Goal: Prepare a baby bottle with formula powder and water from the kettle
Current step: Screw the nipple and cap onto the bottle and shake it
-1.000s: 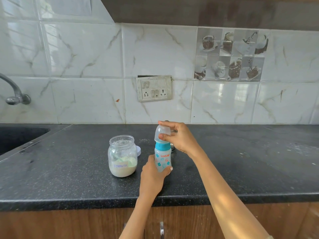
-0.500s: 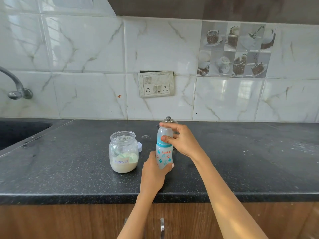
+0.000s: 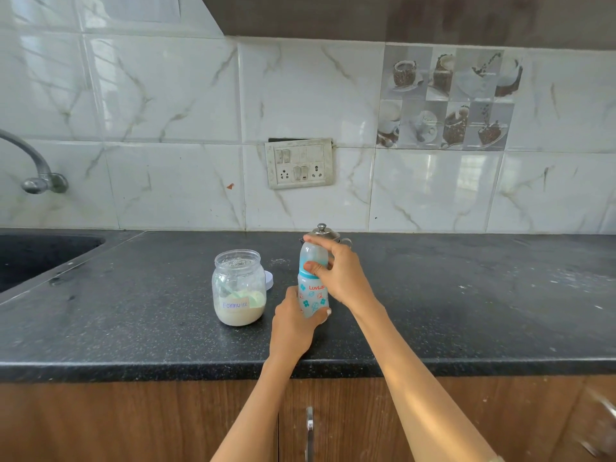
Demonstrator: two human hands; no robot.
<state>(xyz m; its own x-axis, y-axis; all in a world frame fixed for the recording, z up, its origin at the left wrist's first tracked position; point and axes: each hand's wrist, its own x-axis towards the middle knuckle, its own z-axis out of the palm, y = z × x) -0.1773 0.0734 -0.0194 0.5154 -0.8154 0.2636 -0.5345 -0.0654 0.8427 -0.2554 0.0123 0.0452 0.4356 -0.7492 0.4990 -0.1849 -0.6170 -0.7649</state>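
Speckled black stone surface point(image 3: 466, 311) carries the pale-blue printed baby bottle point(image 3: 311, 296) at centre, left hand point(image 3: 293, 323) grasping its base, right hand point(image 3: 336, 273) clenched round the clear domed cap point(image 3: 311, 255): opening stage, so next lift the cap off, the clear plastic formula jar point(image 3: 238, 288) waiting at nine o'clock.

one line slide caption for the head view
Left hand steadies blue-collared plastic baby bottle; right hand grips its clear cap.

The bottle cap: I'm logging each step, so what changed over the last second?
The right hand lowered the clear cap, which it had held tilted just above the baby bottle, and now holds it seated upright on the blue collar. The left hand kept gripping the bottle's base. The formula jar, its lid off, and the kettle behind stayed put.
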